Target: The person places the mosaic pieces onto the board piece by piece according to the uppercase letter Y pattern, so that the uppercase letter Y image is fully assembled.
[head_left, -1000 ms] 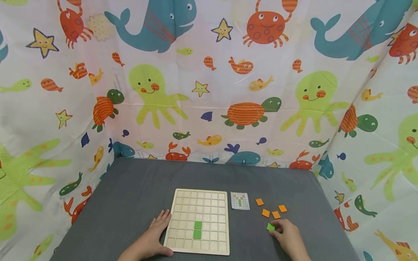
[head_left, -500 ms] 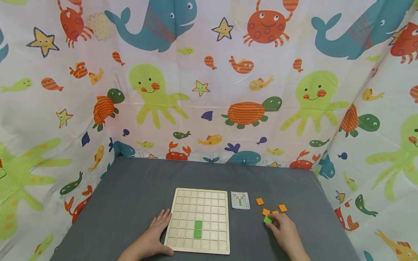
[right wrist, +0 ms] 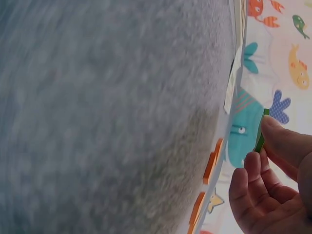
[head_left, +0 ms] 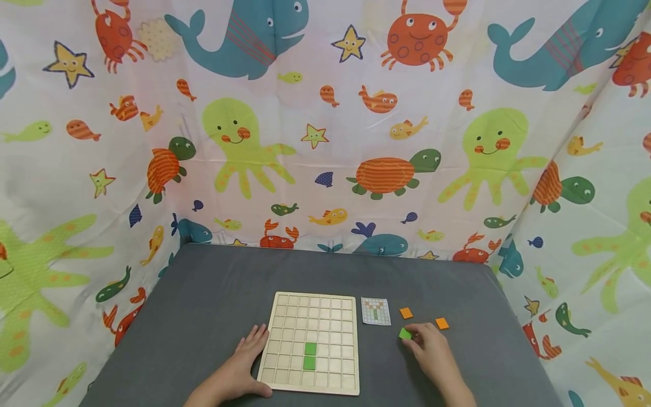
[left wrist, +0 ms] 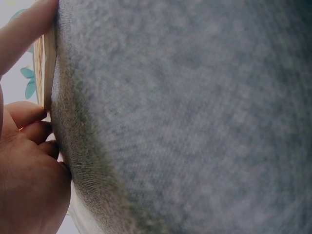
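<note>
My right hand (head_left: 431, 347) pinches a green square tile (head_left: 405, 333) between thumb and fingertips. The right wrist view shows this tile (right wrist: 262, 130) edge-on, raised off the table. My left hand (head_left: 239, 367) lies against the left edge of a wooden grid board (head_left: 335, 328), its fingers extended along that side and its thumb at the near left corner. Two green tiles, an upper one (head_left: 310, 349) and a lower one (head_left: 309, 362), sit in adjoining cells of one column. In the left wrist view, fingers and thumb touch the board's side (left wrist: 48, 68).
A small printed grid card (head_left: 376, 311) lies right of the board. Beyond my right hand are two orange tiles, one (head_left: 406, 312) near the card and one (head_left: 442, 323) farther right; the hand covers the area between. A sea-animal curtain (head_left: 325, 135) surrounds the grey table (head_left: 224, 282).
My right hand has carried the green tile up and left from its earlier spot, passing over two orange tiles that are now hidden. The left hand and board stay put.
</note>
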Action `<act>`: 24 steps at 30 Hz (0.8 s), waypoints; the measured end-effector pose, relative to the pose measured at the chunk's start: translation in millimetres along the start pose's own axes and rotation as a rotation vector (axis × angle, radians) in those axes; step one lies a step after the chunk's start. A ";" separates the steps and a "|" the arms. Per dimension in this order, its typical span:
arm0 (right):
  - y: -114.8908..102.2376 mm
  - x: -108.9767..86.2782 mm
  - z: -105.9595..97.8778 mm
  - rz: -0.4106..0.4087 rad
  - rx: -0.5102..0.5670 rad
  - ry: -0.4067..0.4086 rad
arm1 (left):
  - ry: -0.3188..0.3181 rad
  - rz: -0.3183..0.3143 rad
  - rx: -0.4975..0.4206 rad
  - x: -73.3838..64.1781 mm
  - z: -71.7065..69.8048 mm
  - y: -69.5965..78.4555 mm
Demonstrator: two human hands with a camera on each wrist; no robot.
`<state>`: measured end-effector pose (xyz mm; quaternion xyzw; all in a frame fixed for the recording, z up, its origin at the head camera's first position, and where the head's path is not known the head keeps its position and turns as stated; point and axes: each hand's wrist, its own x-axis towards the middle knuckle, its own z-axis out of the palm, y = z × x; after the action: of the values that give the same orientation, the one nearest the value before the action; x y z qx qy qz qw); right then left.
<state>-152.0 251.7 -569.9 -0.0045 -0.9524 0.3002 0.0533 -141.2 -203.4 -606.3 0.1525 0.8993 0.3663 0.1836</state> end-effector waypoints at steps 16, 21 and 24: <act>-25.9 5.9 17.9 -0.044 0.022 -0.062 | -0.005 -0.005 0.000 -4.2 -0.5 1.0; -34.1 6.7 20.1 -0.055 0.013 -0.065 | 0.004 0.016 -0.002 -3.0 -2.0 2.2; -39.7 7.7 22.3 -0.063 0.016 -0.063 | 0.007 0.019 -0.004 -3.2 -2.6 2.2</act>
<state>-161.0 206.6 -564.6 0.0357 -0.9509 0.3058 0.0326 -139.2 -204.9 -602.3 0.1596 0.8977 0.3704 0.1774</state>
